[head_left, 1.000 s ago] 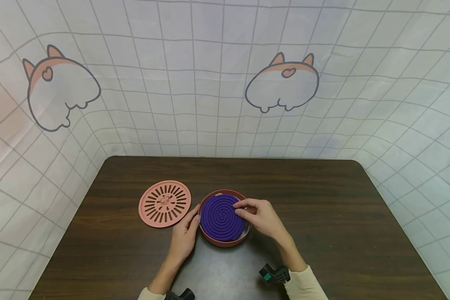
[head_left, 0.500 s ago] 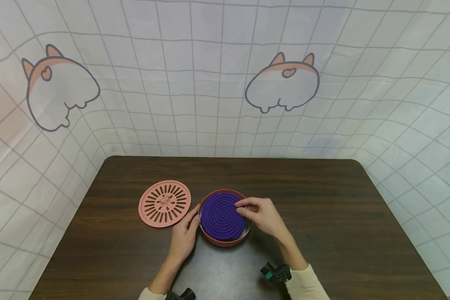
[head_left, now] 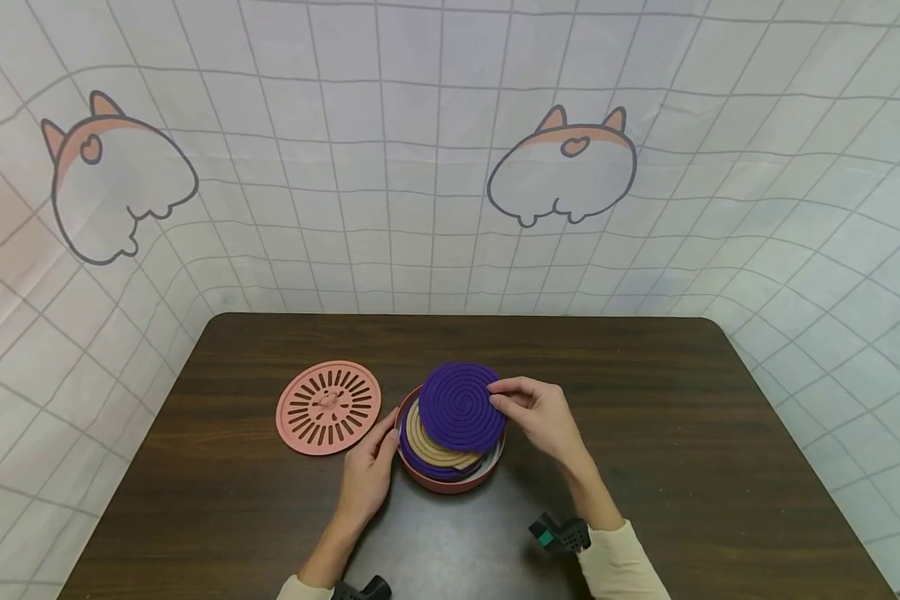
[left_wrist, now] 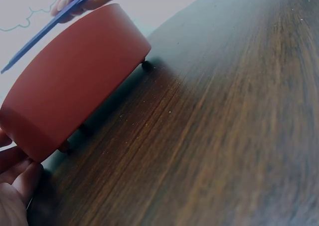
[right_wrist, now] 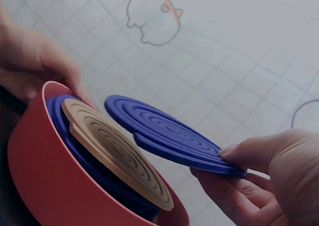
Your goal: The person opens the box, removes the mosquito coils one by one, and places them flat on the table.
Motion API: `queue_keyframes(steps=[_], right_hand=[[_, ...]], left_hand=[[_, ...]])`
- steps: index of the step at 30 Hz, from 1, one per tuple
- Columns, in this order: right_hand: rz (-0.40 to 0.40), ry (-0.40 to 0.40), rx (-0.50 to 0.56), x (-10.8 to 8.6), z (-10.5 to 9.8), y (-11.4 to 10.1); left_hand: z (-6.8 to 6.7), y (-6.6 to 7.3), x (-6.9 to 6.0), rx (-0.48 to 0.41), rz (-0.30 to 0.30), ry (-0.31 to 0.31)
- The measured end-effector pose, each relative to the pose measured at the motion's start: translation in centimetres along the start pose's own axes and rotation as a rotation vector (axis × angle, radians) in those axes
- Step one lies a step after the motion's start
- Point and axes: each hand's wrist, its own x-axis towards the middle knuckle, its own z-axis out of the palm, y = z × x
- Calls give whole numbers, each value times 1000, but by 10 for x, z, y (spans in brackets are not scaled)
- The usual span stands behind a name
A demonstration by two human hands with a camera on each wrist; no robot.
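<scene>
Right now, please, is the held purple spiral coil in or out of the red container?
Out: the right grip holds the purple spiral coil clear of the red container's rim.

A dark wood-grain table stands before white, grid-patterned sheeting.

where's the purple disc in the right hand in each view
Head: purple disc just below centre, pinched by the right hand.
Left wrist: purple disc at upper left, seen edge-on.
Right wrist: purple disc near the middle, tilted.
Shared landmark: the red container, visible in all three.
</scene>
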Motion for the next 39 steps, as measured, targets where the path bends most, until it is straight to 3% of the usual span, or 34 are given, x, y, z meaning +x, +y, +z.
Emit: queue_keyframes(steps=[5, 15, 24, 33, 39], right_hand=[[-18, 81, 52, 4, -4, 0], [48, 248, 120, 16, -14, 5], [43, 326, 127, 19, -19, -18], [72, 410, 123, 38, -30, 20], [72, 442, 86, 44, -33, 33]], left_hand=[[1, 0, 0, 0, 10, 7], [5, -2, -1, 6, -1, 42], [6, -1, -2, -6, 1, 61], [9, -1, -1, -6, 20, 66], [8, -2, -2, 2, 11, 70]])
